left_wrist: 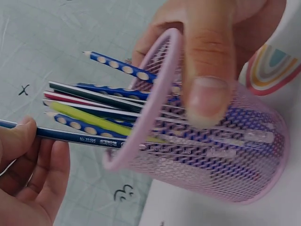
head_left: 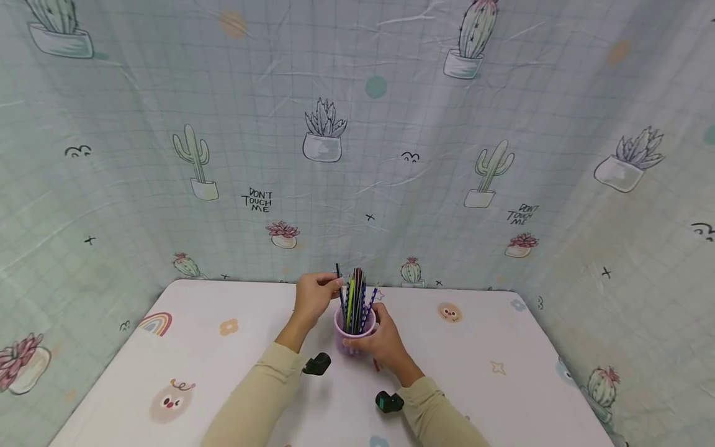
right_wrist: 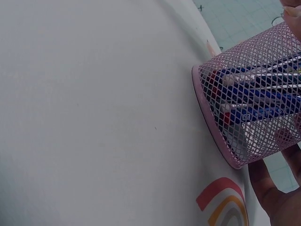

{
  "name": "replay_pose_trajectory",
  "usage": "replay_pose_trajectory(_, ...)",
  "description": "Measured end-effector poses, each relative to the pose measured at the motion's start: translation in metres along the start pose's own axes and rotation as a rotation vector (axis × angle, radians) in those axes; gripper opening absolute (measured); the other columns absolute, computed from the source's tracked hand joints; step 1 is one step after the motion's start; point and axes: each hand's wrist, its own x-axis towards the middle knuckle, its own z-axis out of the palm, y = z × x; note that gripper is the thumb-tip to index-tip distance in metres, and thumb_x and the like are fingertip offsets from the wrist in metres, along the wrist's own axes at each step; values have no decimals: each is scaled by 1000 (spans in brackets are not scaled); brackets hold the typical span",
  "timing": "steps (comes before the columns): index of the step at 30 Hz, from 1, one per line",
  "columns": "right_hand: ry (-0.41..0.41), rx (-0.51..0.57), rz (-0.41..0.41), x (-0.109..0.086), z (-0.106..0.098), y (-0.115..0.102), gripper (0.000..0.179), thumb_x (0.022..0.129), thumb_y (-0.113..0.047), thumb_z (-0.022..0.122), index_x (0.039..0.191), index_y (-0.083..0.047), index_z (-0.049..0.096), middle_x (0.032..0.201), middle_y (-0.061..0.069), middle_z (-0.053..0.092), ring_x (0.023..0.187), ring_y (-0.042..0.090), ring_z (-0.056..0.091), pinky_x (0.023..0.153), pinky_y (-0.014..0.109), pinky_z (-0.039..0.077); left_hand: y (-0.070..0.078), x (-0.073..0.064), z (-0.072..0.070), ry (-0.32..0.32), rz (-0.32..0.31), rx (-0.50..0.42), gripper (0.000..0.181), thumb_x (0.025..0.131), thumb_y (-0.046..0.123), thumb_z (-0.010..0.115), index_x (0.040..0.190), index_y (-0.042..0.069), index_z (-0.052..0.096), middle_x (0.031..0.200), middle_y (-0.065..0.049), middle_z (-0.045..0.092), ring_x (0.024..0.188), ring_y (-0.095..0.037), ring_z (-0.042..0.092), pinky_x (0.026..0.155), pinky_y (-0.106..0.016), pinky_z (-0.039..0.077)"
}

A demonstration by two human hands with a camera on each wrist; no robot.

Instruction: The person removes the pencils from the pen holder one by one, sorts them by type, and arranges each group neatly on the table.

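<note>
A pink mesh pencil cup (head_left: pixel 339 338) holds a bunch of pencils (head_left: pixel 357 298), some dark striped, one yellow-green, others blue with pale dots. My right hand (head_left: pixel 388 341) grips the cup from the right side, its thumb lying across the mesh in the left wrist view. Between thumb and fingers, my left hand (left_wrist: pixel 33 179) pinches a dark blue pencil (left_wrist: pixel 70 135) near its upper part. That pencil's lower end is inside the cup, at the left of the rim. Through the mesh (right_wrist: pixel 263 146), several pencil ends show near the base in the right wrist view.
A white table (head_left: pixel 223 366) printed with small pictures lies under the hands. Behind and beside it hangs a cactus-patterned curtain (head_left: pixel 357 186). Black devices sit at the left wrist (head_left: pixel 316 364) and the right wrist (head_left: pixel 389 402).
</note>
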Motion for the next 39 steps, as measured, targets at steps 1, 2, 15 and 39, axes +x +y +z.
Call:
replay_pose_trajectory(1,-3,-1,3,0,0,0,87,70,-26,99,137,-11,45,142,14,60,135,33,57,117,56,47,3,1,-1,8,8,1,23,97,7,73,114,-8,76,110,-26,76,91,-29,79,79,-31,66)
replay_pose_trajectory(2,-4,-3,7,0,1,0,87,70,-26,99,137,-11,45,142,13,60,135,33,57,118,55,46,5,1,-3,15,14,-1,23,97,7,73,115,-8,75,110,-26,76,91,-30,79,79,-31,66)
replay_pose_trajectory(15,-1,-20,27,0,0,3,88,68,-26,100,136,-12,46,143,14,60,136,34,57,118,58,45,48,4,-28,50,49,-127,26,97,8,73,117,-9,74,108,-20,75,93,-23,79,81,-27,65)
replay_pose_trajectory(39,7,6,22,2,1,2,86,69,-23,99,135,-10,45,140,14,60,134,32,57,118,55,46,63,0,-81,-90,-64,-126,31,98,4,71,121,-16,66,86,3,67,73,-8,67,72,-22,63)
